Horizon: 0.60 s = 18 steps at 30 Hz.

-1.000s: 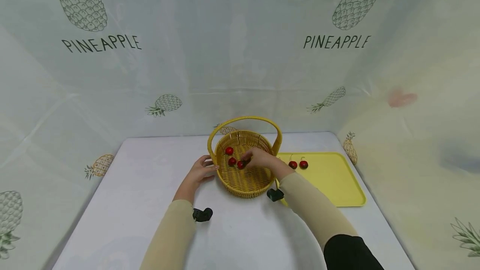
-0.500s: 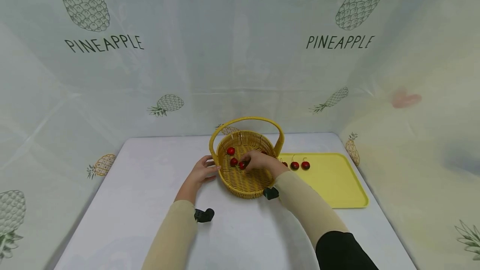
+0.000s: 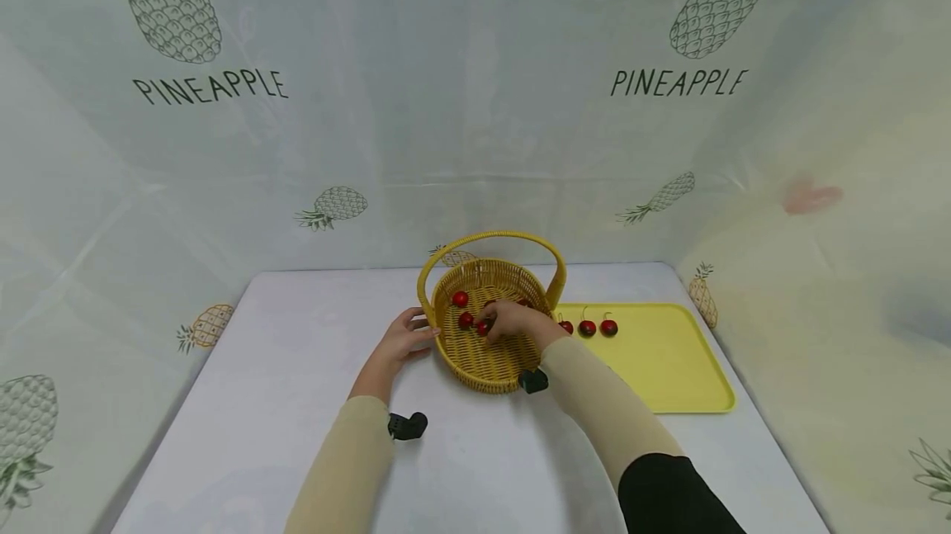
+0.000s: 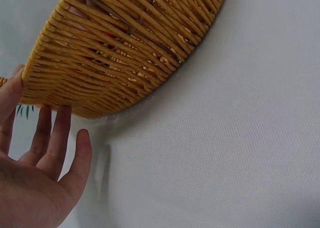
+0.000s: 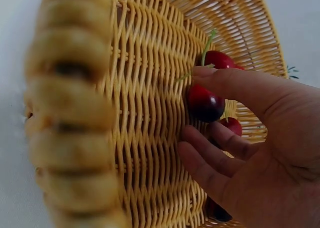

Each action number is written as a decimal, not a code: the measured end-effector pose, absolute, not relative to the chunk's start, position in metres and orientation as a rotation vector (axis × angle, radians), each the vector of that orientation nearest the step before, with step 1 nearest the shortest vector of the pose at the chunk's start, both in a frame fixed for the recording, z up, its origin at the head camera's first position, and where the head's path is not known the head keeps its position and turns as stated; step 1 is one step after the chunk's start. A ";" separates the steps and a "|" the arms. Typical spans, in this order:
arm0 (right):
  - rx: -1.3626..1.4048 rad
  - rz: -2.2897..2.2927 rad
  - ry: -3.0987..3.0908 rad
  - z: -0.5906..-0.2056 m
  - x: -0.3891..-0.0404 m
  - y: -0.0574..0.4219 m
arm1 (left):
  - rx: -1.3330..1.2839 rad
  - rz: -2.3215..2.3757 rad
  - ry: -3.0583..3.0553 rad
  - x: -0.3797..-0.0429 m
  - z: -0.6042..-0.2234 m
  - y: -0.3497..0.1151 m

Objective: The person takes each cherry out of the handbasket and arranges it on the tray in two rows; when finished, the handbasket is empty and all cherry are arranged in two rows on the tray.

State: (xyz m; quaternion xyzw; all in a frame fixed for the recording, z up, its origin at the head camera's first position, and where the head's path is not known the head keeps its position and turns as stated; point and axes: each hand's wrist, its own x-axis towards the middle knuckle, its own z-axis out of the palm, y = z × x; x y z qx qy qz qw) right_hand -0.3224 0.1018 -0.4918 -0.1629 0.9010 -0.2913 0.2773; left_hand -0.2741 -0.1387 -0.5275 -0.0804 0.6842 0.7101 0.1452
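Note:
A yellow wicker basket (image 3: 483, 384) with a tall arched handle (image 3: 493, 234) stands at the table's back middle, several red cherries inside. My left hand (image 3: 397, 342) holds its left side by the handle's base. The left wrist view shows the thumb at the rim and fingertips against the woven outer wall (image 4: 115, 62). Reaching into the basket, my right hand (image 3: 513, 319) pinches a dark red cherry (image 5: 206, 103) between thumb and fingers, near the woven bottom. Another cherry (image 5: 218, 60) with a green stem lies just beside the thumb.
Right of the basket lies a yellow tray (image 3: 669, 369), with cherries (image 3: 587, 328) in a row near its left end; my right forearm crosses its near left corner. A pineapple-print sheet (image 3: 461, 129) hangs behind the white table (image 3: 312, 336).
My right forearm has shifted slightly left, uncovering more of the tray's left cherry. The right hand stays at the same cherry, and the left hand keeps its place on the basket.

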 end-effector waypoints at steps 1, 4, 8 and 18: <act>-0.437 -0.777 2.419 -0.492 -0.323 0.102 | -0.231 2.044 1.973 -0.274 -0.527 -0.139; -0.435 -0.765 2.422 -0.493 -0.322 0.101 | -0.236 2.049 1.968 -0.273 -0.526 -0.138; -0.438 -0.769 2.414 -0.493 -0.321 0.102 | -0.239 2.048 1.967 -0.273 -0.525 -0.137; -0.458 -0.751 2.407 -0.496 -0.324 0.108 | -0.247 2.041 1.977 -0.275 -0.528 -0.138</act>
